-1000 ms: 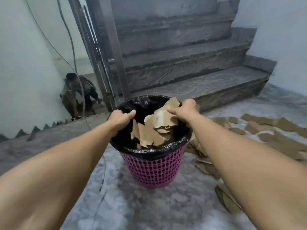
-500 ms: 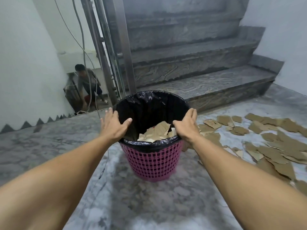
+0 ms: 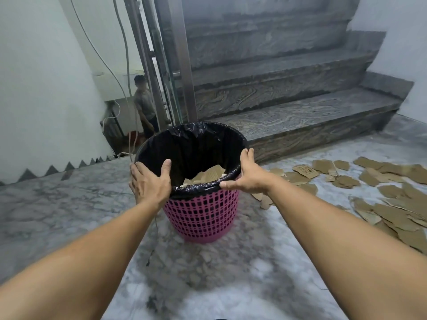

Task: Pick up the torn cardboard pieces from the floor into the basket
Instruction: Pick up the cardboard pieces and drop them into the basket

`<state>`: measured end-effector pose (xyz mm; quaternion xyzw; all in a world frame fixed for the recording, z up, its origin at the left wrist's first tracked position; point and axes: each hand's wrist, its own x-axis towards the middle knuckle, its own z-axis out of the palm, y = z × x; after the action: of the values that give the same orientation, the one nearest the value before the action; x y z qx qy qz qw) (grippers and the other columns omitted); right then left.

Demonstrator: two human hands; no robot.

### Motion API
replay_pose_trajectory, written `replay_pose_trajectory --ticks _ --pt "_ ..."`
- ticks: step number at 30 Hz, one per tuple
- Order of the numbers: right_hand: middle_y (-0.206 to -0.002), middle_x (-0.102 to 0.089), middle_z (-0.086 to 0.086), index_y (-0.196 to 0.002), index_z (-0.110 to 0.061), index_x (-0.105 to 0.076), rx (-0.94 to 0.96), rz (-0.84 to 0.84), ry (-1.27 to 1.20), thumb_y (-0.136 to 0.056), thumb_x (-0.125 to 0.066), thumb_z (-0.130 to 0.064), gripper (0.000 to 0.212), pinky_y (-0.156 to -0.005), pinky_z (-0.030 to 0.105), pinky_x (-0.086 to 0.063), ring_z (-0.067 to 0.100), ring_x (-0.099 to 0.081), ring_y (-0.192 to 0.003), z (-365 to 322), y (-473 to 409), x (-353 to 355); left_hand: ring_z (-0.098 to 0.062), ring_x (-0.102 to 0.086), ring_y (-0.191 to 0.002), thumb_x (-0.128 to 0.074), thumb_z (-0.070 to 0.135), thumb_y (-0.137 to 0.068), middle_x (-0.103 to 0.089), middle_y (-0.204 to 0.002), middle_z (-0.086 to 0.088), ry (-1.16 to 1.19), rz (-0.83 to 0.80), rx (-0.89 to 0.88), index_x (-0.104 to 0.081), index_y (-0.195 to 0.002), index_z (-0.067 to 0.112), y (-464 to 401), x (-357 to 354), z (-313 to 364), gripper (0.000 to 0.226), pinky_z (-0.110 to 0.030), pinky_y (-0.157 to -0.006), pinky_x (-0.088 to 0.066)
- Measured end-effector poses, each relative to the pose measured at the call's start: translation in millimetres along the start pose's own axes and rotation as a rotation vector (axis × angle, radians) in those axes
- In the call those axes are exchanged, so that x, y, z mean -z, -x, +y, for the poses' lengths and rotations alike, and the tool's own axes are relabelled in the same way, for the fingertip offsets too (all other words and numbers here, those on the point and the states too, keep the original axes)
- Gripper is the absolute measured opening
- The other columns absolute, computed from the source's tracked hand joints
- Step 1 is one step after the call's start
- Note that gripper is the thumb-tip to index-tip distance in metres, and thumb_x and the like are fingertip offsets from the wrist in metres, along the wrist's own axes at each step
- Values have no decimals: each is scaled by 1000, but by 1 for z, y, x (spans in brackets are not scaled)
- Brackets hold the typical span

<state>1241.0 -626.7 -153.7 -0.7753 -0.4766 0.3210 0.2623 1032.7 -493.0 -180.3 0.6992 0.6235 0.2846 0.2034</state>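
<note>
The left hand (image 3: 149, 181) lies with fingers straight against the near-left rim of the pink basket (image 3: 203, 215), thumb hooked over the edge onto the black bin liner (image 3: 191, 144). The right hand (image 3: 248, 175) is spread on the near-right rim, thumb stretched along the liner's folded edge; neither hand carries cardboard.

The basket is one, a light perforated plastic tub standing on the marble floor (image 3: 69, 204) near the foot of the stairs (image 3: 300, 107). It should slide or tip easily, so both rims are the sensible hold. The liner looks thin and slippery and may slip off the rim if tugged.

A few torn cardboard pieces (image 3: 208, 175) lie inside, at least three, the rest hidden by the wall. On the floor to the basket's right lie many more cardboard scraps (image 3: 392, 204), well over twenty, overlapping too much for an exact count. They look light, flat and fairly stiff, best pinched at an edge or gathered in stacks.
</note>
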Motion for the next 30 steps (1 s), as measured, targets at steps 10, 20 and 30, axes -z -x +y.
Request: replay_pose_trajectory --ticks 10,20,30 --pt "-164 10 6 -156 -15 9 -32 110 -34 -73 -82 -44 126 -123 39 -11 24 -3 -151 22 26 12 -30 -7 -148 -18 63 -94 -21 -158 -13 -449 -11 -287 -41 -140 9 12 11 31 74 -54 -118 -1" --pt "-141 -50 14 -147 -9 -35 -345 205 -39 -83 -75 -39 82 -92 37 -50 30 -57 -115 125 130 77 -21 -48 -102 -41 54 -94 -63 -104 -3 -342 -204 -856 -65 -100 16 102 -33 145 45 -38 -90 -37" --pt "-139 -45 8 -149 -9 -30 -716 215 -130 -85 -74 -37 83 -69 34 -50 19 -57 -88 268 194 89 -21 -60 -88 -70 50 -79 -65 -100 -7 -351 -925 -696 -65 -101 13 169 -176 161 43 -33 -75 -51"
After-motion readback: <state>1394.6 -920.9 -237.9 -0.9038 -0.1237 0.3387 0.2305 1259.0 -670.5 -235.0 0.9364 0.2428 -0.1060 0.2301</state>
